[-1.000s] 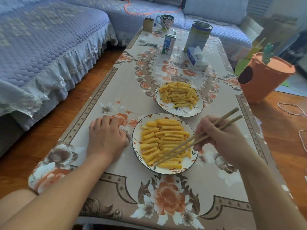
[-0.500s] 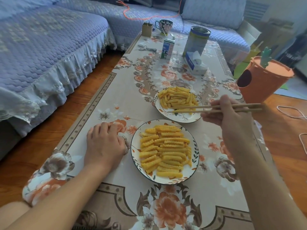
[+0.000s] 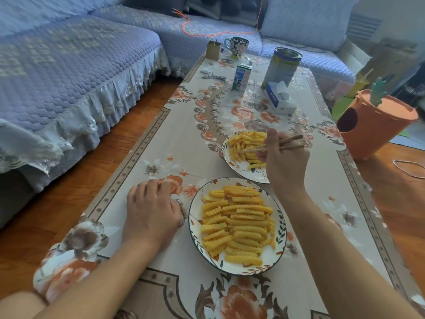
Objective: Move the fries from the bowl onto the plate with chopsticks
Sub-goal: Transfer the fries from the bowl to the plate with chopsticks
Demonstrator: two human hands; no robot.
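Two white floral dishes of crinkle-cut fries stand on the table. The near plate [image 3: 281,236] holds many fries [image 3: 239,224] laid in rows. The far bowl [image 3: 232,165] holds a loose pile of fries [image 3: 243,143]. My right hand [image 3: 284,162] hovers over the bowl's right side, gripping wooden chopsticks [image 3: 259,147] whose tips point left into the pile. I cannot tell whether a fry is pinched. My left hand [image 3: 151,210] rests flat on the cloth just left of the plate, holding nothing.
At the table's far end stand a tissue box [image 3: 279,100], a tall tin [image 3: 281,65], a milk carton [image 3: 241,78], a mug [image 3: 236,46] and scissors [image 3: 213,77]. An orange bin [image 3: 372,125] stands right of the table. A blue sofa [image 3: 69,65] runs along the left.
My right hand carried the chopsticks from the near plate up to the far bowl, then moved left so the tips reach into the bowl's fries. The left hand stayed put.
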